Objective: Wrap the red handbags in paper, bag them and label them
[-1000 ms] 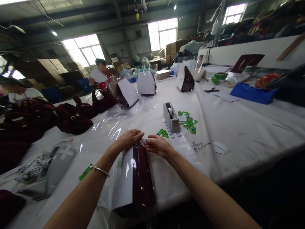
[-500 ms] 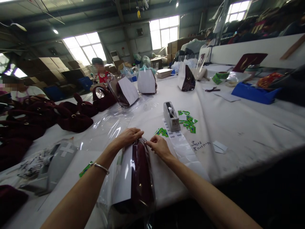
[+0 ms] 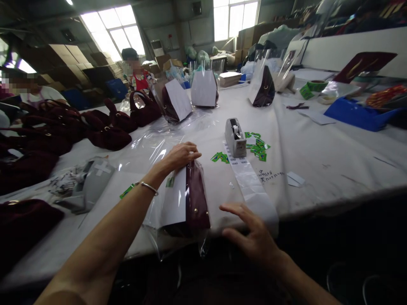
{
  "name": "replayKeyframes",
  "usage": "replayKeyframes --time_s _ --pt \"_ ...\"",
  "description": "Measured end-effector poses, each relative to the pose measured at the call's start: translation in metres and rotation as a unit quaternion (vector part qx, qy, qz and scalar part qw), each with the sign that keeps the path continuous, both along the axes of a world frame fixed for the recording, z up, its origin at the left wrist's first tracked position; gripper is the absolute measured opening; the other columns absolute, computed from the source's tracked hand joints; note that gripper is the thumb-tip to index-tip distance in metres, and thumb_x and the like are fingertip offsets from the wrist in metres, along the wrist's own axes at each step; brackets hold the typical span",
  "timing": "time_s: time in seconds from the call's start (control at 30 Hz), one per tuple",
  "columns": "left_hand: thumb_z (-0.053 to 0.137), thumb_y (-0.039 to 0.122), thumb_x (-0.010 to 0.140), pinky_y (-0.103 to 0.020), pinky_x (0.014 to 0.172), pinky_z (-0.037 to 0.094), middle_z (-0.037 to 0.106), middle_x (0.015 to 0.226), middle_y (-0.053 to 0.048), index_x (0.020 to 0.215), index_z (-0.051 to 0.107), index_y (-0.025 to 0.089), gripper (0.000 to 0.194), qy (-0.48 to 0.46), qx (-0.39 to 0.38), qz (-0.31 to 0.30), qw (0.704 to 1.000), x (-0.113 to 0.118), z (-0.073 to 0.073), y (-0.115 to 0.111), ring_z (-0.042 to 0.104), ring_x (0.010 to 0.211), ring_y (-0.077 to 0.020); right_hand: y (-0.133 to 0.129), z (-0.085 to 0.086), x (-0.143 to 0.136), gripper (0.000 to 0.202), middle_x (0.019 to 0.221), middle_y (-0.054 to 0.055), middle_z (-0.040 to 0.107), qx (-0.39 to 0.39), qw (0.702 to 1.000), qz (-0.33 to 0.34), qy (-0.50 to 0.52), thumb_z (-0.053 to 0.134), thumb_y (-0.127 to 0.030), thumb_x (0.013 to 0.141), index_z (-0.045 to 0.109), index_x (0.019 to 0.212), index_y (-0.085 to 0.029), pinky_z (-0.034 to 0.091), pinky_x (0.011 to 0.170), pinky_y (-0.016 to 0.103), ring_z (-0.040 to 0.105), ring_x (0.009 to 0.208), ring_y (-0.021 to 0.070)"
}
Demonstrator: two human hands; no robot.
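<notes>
Standing on our white-covered table [image 3: 307, 163], upright: one grey tape dispenser [image 3: 239, 148]. Nearer us and left of the dispenser: one maroon bag [image 3: 197, 197], lying in clear plastic [image 3: 204, 246], a white sheet [image 3: 175, 203] along its left side. Our left hand [image 3: 182, 156]: laid over that bag's top end, fingers bent; whether it grips the film, we cannot tell. Our right hand [image 3: 252, 231]: holding nothing, fingers parted, nearer us than the dispenser, by the table's near edge.

Running toward us from the dispenser: one pale label strip [image 3: 254, 192]. Just right of the dispenser: green packets [image 3: 262, 156], scattered; left of it, a smaller cluster [image 3: 220, 157]. Well left: one grey machine [image 3: 95, 186] marked with a white cross; farther off, unwrapped maroon bags [image 3: 108, 136], massed. Beyond the dispenser: three wrapped bags [image 3: 204, 91], two to its left, one to its right. Far right: one blue object [image 3: 358, 113]; one green roll [image 3: 313, 88].

Room, behind the dispenser: two bright windows [image 3: 116, 31]; stacked cartons [image 3: 63, 59], leftward. Two people [image 3: 140, 82], also leftward: one in red, one in white.
</notes>
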State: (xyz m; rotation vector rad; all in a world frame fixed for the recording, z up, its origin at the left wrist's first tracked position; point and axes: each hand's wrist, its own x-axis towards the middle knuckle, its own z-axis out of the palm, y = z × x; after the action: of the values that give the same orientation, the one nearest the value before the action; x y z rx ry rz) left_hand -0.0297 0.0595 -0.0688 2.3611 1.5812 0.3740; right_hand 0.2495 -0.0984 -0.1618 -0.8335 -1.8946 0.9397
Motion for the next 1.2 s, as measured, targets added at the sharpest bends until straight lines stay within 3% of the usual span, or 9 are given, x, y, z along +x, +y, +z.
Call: replayKeyframes --time_s 0.13,0.27,0.4,0.63,0.77,0.9,1.0,1.1,1.2 --pt "0.046 0.045 0.1 -0.051 0.118 0.022 0.068 0.127 -0.006 0.102 0.073 0.025 0.034 -0.01 0.017 -0.107 0.994 0.021 0.027 -0.048 0.058 0.122 -0.0233 -0.047 -0.023 -0.013 0.073 0.137 0.016 0.058 0.218 0.974 -0.044 -0.029 0.075 -0.042 0.084 0.043 0.146 -0.018 0.043 0.111 0.053 0.05 0.132 0.033" --pt "0.058 0.047 0.096 -0.048 0.123 0.012 0.072 0.116 0.0 0.101 0.072 0.031 0.022 0.01 -0.061 -0.222 0.973 0.042 0.046 -0.124 0.059 0.123 -0.0211 -0.058 -0.03 -0.048 0.047 0.118 0.012 0.066 0.232 0.966 -0.109 0.034 0.071 -0.028 0.088 0.052 0.131 -0.022 0.051 0.101 0.05 0.059 0.118 0.0287" --pt "0.074 0.051 0.083 -0.049 0.125 0.005 0.074 0.109 0.0 0.108 0.069 0.031 0.033 0.034 -0.034 -0.242 0.969 0.038 0.031 -0.169 0.059 0.123 -0.0238 -0.051 -0.019 -0.049 0.017 0.09 0.004 0.07 0.236 0.967 -0.085 0.051 0.069 -0.017 0.088 0.065 0.101 -0.026 0.054 0.084 0.04 0.066 0.09 0.0217" --pt "0.076 0.036 0.083 -0.047 0.126 0.001 0.07 0.113 0.001 0.108 0.064 0.028 0.029 0.063 0.015 -0.226 0.972 0.027 0.002 -0.176 0.053 0.129 -0.0218 -0.042 -0.017 -0.033 0.025 0.103 0.005 0.074 0.279 0.959 -0.038 0.02 0.071 -0.028 0.089 0.066 0.114 -0.026 0.051 0.095 0.041 0.066 0.101 0.0228" --pt "0.066 0.03 0.092 -0.044 0.126 0.002 0.071 0.108 0.002 0.101 0.064 0.027 0.01 0.048 0.057 -0.224 0.972 0.026 -0.007 -0.174 0.054 0.126 -0.0181 -0.04 -0.019 -0.038 0.023 0.098 0.0 0.075 0.292 0.956 -0.029 0.019 0.063 -0.012 0.091 0.069 0.104 -0.03 0.049 0.097 0.039 0.067 0.097 0.0194" --pt "0.064 0.035 0.094 -0.041 0.126 0.002 0.072 0.106 0.003 0.096 0.064 0.026 0.009 0.018 0.078 -0.224 0.971 0.019 -0.014 -0.172 0.055 0.126 -0.0175 -0.028 -0.02 -0.025 0.009 0.093 0.002 0.074 0.076 0.978 -0.121 0.153 0.063 -0.018 0.092 0.067 0.089 -0.026 0.054 0.087 0.037 0.068 0.091 0.0201" --pt "0.064 0.035 0.094 -0.041 0.126 0.006 0.072 0.106 0.002 0.094 0.065 0.025 0.009 -0.006 0.081 -0.214 0.974 0.019 -0.015 -0.173 0.056 0.125 -0.0175 -0.011 -0.022 -0.002 0.011 0.09 0.003 0.072 -0.117 0.93 -0.237 0.256 0.062 -0.032 0.094 0.063 0.087 -0.024 0.056 0.084 0.036 0.069 0.089 0.0207" --pt "0.064 0.033 0.094 -0.043 0.126 0.007 0.072 0.103 0.001 0.091 0.066 0.024 0.01 -0.001 0.071 -0.194 0.978 0.025 -0.011 -0.176 0.056 0.124 -0.0182 -0.007 -0.023 0.012 0.019 0.1 0.005 0.072 -0.117 0.954 -0.149 0.233 0.07 -0.04 0.089 0.065 0.098 -0.025 0.055 0.094 0.041 0.069 0.1 0.0239" --pt "0.06 0.029 0.095 -0.045 0.126 0.01 0.073 0.098 0.001 0.086 0.066 0.024 0.012 0.005 0.085 -0.179 0.98 0.032 -0.008 -0.178 0.058 0.12 -0.0182 -0.018 -0.021 0.001 0.063 0.12 0.01 0.068 -0.012 0.99 -0.046 0.134 0.089 -0.045 0.067 0.061 0.12 -0.025 0.052 0.101 0.043 0.064 0.116 0.0294"
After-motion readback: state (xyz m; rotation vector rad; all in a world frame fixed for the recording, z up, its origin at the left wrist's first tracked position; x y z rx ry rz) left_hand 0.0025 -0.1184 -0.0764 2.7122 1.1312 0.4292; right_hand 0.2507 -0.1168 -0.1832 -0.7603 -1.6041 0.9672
